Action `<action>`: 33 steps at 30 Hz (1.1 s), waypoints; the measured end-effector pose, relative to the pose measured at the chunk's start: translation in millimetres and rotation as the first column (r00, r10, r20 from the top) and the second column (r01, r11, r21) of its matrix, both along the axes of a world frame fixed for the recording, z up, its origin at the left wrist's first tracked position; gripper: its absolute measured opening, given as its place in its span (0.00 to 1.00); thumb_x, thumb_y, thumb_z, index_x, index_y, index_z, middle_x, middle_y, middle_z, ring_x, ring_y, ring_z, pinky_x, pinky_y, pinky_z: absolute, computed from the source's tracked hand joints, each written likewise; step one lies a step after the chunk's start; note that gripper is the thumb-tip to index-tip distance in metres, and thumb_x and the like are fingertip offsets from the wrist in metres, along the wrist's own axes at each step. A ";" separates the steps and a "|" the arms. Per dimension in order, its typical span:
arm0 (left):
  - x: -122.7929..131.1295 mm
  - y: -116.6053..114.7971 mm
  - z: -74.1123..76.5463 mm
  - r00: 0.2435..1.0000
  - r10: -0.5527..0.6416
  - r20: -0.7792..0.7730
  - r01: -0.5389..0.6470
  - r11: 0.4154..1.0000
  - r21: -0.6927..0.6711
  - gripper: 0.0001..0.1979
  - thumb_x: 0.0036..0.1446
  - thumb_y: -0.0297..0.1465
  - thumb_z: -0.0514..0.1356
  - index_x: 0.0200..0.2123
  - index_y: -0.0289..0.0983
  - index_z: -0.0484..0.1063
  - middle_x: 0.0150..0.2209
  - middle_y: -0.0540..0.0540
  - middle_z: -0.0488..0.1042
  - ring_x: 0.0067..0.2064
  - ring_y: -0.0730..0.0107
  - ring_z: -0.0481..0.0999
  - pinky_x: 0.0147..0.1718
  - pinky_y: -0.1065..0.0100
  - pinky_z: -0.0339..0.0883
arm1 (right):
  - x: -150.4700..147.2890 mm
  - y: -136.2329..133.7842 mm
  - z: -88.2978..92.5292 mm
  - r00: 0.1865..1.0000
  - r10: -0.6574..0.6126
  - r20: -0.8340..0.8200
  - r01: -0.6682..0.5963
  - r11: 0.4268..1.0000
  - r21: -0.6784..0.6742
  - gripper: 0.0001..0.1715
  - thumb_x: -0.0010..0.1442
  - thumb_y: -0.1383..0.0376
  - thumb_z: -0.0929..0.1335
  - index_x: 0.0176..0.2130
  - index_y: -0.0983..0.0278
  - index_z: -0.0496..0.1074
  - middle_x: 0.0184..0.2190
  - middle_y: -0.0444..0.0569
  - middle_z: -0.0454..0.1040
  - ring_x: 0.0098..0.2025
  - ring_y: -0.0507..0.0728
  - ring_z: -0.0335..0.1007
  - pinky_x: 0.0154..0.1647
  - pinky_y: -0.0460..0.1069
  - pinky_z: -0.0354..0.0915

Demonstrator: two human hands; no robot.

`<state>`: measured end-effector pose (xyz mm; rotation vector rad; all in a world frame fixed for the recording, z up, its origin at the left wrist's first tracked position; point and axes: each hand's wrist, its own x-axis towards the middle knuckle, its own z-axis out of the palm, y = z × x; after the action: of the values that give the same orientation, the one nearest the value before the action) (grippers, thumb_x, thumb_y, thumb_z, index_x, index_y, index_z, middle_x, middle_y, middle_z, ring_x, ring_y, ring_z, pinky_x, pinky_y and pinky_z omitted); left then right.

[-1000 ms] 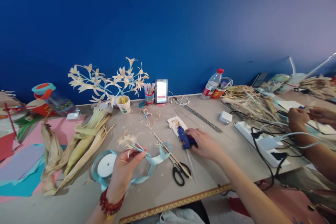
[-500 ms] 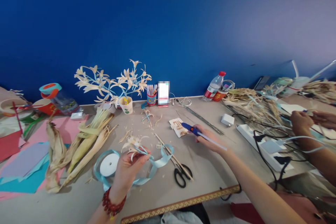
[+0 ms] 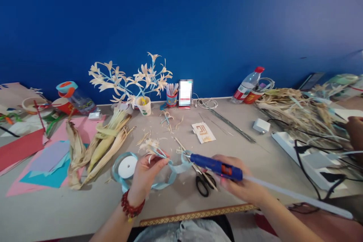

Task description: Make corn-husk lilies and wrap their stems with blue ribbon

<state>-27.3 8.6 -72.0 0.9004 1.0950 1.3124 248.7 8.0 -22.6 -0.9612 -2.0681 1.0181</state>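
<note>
Blue plastic marks the glue gun (image 3: 215, 166), which is gripped from below by the right hand (image 3: 241, 187), fingers curled shut around its body.

Head view:
- A pale husk flower (image 3: 151, 147) is held by the left hand (image 3: 146, 176), thumb and fingers pinched closed on its ribbon-wrapped stem; the petals stand up and away from the palm. A red bead bracelet (image 3: 129, 207) is worn on that wrist.
- The gun's long axis is laid nearly level, left to right, dropping slightly toward the right. Its nozzle is pointed left, toward the flower, and lies just beside the left fingertips, apart from them. A clear glue stick (image 3: 297, 196) trails from the rear toward the lower right.
- The flower thus lies left of the nozzle and a little above it; the left hand is the nearer one, since it holds it.
- Light-blue ribbon (image 3: 172, 168) is looped between the hands and runs back to a spool (image 3: 127, 166) lying flat on the table (image 3: 181, 200).
- Scissors (image 3: 205, 185) lie on the table under the gun (partly hidden by it).

Count: one gun, one glue stick, one held flower, one spool, one pair of scissors, one water bottle (image 3: 248, 83). A bundle of corn husks (image 3: 104, 143) lies to the left; a co-worker's hand (image 3: 356, 128) is seen at the right edge, and what it holds cannot be told.
</note>
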 end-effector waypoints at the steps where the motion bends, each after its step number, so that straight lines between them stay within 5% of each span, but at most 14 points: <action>1: 0.2 0.1 -0.3 1.000 0.001 0.000 -0.001 1.000 -0.010 0.06 0.47 0.29 0.69 0.32 0.37 0.80 0.33 0.46 0.81 0.37 0.67 0.77 0.39 0.70 0.71 | -5.6 -3.5 3.8 0.999 0.006 0.039 -0.009 0.998 0.069 0.10 0.59 0.61 0.65 0.41 0.62 0.70 0.28 0.49 0.74 0.28 0.55 0.70 0.31 0.48 0.65; 8: 2.0 0.5 0.9 1.000 -0.006 0.005 0.006 1.000 -0.025 0.06 0.46 0.30 0.70 0.31 0.38 0.81 0.31 0.48 0.81 0.35 0.69 0.76 0.38 0.71 0.70 | -26.6 -9.0 7.8 0.971 0.024 0.239 -0.074 0.976 0.203 0.12 0.58 0.63 0.61 0.41 0.63 0.67 0.29 0.50 0.75 0.29 0.56 0.71 0.31 0.48 0.63; 33: 1.4 0.1 2.8 1.000 0.003 -0.028 -0.004 0.999 -0.034 0.08 0.45 0.31 0.69 0.31 0.36 0.81 0.31 0.46 0.81 0.35 0.66 0.77 0.37 0.69 0.70 | -34.8 -5.9 -10.9 0.951 -0.005 0.308 -0.068 0.972 0.223 0.07 0.53 0.64 0.61 0.35 0.60 0.64 0.25 0.46 0.71 0.26 0.55 0.67 0.28 0.47 0.58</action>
<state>-25.9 8.7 -69.2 0.8939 1.1382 1.2840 213.9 2.0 -33.5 -1.0167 -2.4013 0.6518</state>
